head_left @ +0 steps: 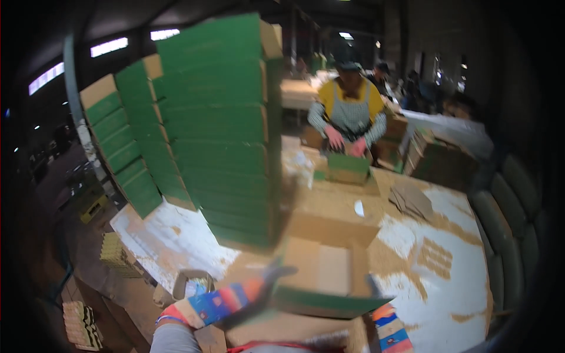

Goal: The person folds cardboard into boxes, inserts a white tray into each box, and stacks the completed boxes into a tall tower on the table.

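In front of me is an open cardboard box (359, 267), brown inside with a green outer face and raised flaps. A pale flat piece (333, 269) shows inside it. My left hand (275, 274), in a dark glove below a colourful patterned sleeve, reaches the box's left edge; motion smears its fingers. At the right wall, my right hand (373, 286) grips the box, mostly hidden by the front flap. Its patterned sleeve shows below.
Tall stacks of green-and-brown boxes (215, 123) rise at the left. Across the table (406, 288), a person in pink gloves (344, 141) handles another green box (348, 169). Flat cardboard pieces (410, 200) and sawdust-like crumbs lie right. A small open container (193, 285) stands by my left forearm.
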The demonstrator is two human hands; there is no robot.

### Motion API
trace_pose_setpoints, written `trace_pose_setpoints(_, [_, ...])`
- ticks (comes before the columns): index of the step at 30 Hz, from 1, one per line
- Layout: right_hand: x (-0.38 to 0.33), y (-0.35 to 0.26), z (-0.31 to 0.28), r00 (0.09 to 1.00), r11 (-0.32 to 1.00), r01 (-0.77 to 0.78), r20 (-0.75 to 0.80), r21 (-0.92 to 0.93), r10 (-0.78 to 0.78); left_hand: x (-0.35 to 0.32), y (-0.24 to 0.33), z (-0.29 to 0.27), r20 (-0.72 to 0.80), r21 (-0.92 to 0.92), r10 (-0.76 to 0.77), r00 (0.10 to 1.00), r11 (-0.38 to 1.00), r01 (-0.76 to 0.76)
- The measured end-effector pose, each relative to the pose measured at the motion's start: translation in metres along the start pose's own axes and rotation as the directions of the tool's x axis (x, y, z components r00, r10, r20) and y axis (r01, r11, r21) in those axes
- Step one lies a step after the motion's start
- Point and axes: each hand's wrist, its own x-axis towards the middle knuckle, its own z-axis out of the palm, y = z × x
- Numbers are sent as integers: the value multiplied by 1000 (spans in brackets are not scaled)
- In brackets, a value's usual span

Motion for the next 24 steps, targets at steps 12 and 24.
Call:
trace_pose_setpoints(12, [166,-377,160,688,608,580,75,542,-722,123,222,-448,-746,191,523,411,760,-621])
trace_pose_setpoints(24, [271,-418,322,829,824,559,57,-94,-556,117,205,-399,-593,657,706,388,703,-274])
